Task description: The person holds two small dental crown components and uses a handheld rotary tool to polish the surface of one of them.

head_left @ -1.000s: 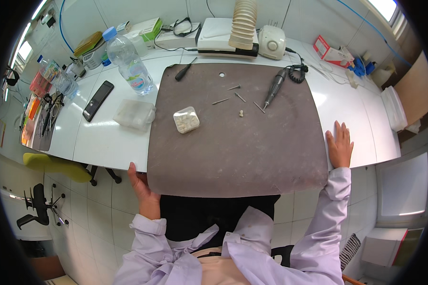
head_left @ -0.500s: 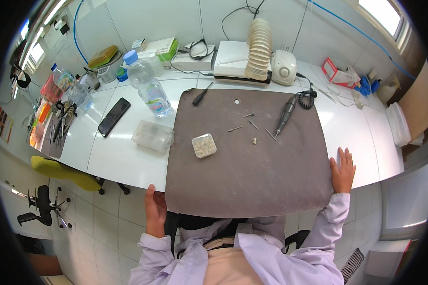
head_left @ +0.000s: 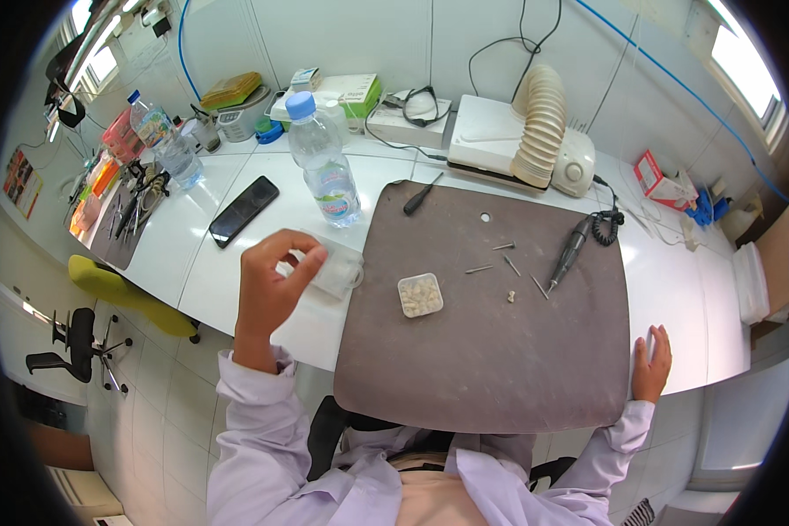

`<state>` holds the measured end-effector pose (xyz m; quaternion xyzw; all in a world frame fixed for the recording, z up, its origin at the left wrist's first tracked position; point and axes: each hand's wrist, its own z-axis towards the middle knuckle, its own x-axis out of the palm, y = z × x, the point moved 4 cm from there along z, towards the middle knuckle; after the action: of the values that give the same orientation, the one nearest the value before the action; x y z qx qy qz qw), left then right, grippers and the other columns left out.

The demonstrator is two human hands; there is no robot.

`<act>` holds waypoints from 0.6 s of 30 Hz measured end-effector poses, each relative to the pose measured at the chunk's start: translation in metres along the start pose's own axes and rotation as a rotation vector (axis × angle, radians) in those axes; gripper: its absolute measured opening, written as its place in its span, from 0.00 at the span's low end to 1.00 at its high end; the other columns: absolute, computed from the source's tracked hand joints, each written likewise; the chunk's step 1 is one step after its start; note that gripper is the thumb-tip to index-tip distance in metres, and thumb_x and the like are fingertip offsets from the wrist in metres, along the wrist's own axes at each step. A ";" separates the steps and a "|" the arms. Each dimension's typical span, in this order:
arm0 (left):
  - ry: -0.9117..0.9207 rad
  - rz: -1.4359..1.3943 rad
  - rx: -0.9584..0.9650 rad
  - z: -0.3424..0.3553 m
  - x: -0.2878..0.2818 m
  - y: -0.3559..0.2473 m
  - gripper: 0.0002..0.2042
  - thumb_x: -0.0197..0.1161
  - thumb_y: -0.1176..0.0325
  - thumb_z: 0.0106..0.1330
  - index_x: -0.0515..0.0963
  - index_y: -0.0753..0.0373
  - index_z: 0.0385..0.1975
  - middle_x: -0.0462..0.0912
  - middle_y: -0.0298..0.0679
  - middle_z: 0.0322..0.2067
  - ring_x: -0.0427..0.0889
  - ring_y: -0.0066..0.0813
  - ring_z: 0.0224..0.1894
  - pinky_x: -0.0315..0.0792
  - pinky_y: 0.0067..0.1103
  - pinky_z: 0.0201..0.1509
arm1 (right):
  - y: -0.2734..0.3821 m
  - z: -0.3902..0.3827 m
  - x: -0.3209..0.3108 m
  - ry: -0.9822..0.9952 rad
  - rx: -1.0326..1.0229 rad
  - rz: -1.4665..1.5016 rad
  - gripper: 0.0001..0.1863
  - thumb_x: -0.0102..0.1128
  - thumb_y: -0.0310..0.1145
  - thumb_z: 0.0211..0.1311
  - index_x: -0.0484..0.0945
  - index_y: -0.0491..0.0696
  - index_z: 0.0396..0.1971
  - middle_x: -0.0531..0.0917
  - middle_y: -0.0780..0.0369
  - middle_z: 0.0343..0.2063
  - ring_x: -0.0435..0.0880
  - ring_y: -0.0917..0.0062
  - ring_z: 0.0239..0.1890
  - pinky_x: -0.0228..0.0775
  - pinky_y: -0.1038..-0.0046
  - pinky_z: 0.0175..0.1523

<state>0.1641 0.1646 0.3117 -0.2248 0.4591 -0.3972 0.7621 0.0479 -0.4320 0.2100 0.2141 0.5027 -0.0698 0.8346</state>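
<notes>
My left hand (head_left: 276,276) is raised over the left part of the table, thumb and fingertips drawn together with nothing visible between them. It partly covers a translucent plastic box (head_left: 335,273). At the brown mat's right edge, my right hand (head_left: 652,366) lies on the white table with fingers stretched out. On the mat (head_left: 482,368) sits a small square clear container (head_left: 421,295) of whitish tooth-like pieces. Beyond it lie several thin metal burs (head_left: 511,265) and one small pale piece (head_left: 511,297). A dark handpiece (head_left: 570,252) on a coiled cord rests at the mat's right side.
A black-handled tool (head_left: 422,195) lies at the mat's far left. Left of the mat are a water bottle (head_left: 326,167) and a phone (head_left: 244,212). Behind stand a white unit with a ribbed hose (head_left: 539,123), a white control box (head_left: 577,164) and a red-white carton (head_left: 662,182).
My left hand has risen from the table's front edge and moved forward over the plastic box, its fingers now drawn together. My right hand stays by the mat's edge. The view has shifted left.
</notes>
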 end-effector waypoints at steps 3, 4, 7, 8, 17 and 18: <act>-0.320 0.230 -0.153 0.035 -0.028 0.087 0.11 0.64 0.64 0.64 0.80 0.65 0.39 0.84 0.40 0.35 0.82 0.31 0.38 0.73 0.25 0.39 | -0.003 0.000 0.002 -0.018 -0.023 -0.014 0.21 0.58 0.42 0.65 0.75 0.47 0.54 0.73 0.55 0.60 0.68 0.59 0.64 0.57 0.62 0.67; -0.283 0.389 -0.200 0.035 -0.044 0.128 0.16 0.64 0.61 0.64 0.77 0.63 0.46 0.83 0.41 0.40 0.78 0.37 0.47 0.70 0.30 0.48 | 0.002 0.000 0.004 -0.023 -0.026 0.014 0.21 0.58 0.42 0.65 0.75 0.46 0.53 0.74 0.54 0.59 0.69 0.59 0.63 0.57 0.61 0.67; -0.181 0.772 -0.292 0.029 -0.045 0.179 0.27 0.64 0.54 0.63 0.69 0.59 0.59 0.78 0.44 0.52 0.63 0.48 0.64 0.56 0.40 0.65 | 0.003 0.000 0.004 -0.034 -0.031 0.026 0.21 0.59 0.42 0.64 0.75 0.47 0.53 0.74 0.54 0.60 0.68 0.59 0.63 0.56 0.60 0.67; -0.146 0.884 -0.316 0.025 -0.039 0.182 0.31 0.64 0.53 0.62 0.66 0.58 0.63 0.77 0.44 0.55 0.58 0.51 0.68 0.51 0.43 0.69 | 0.003 0.000 0.002 -0.032 -0.023 0.017 0.21 0.59 0.41 0.64 0.76 0.47 0.53 0.73 0.54 0.60 0.68 0.59 0.64 0.56 0.60 0.67; -0.192 0.884 -0.454 0.034 -0.034 0.181 0.34 0.62 0.47 0.62 0.62 0.54 0.66 0.74 0.37 0.59 0.56 0.48 0.69 0.46 0.47 0.70 | 0.001 0.016 -0.023 0.063 0.010 0.432 0.19 0.63 0.38 0.61 0.78 0.45 0.49 0.77 0.53 0.56 0.72 0.60 0.61 0.60 0.63 0.65; -0.186 0.895 -0.467 0.034 -0.033 0.182 0.34 0.62 0.47 0.61 0.63 0.54 0.65 0.74 0.38 0.59 0.58 0.49 0.68 0.48 0.47 0.69 | 0.008 0.020 -0.036 0.001 0.011 0.472 0.18 0.63 0.37 0.61 0.79 0.43 0.48 0.78 0.53 0.53 0.75 0.62 0.59 0.62 0.65 0.64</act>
<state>0.2580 0.2967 0.2157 -0.2048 0.5173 0.1029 0.8246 0.0493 -0.4373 0.2511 0.3304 0.4387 0.1244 0.8264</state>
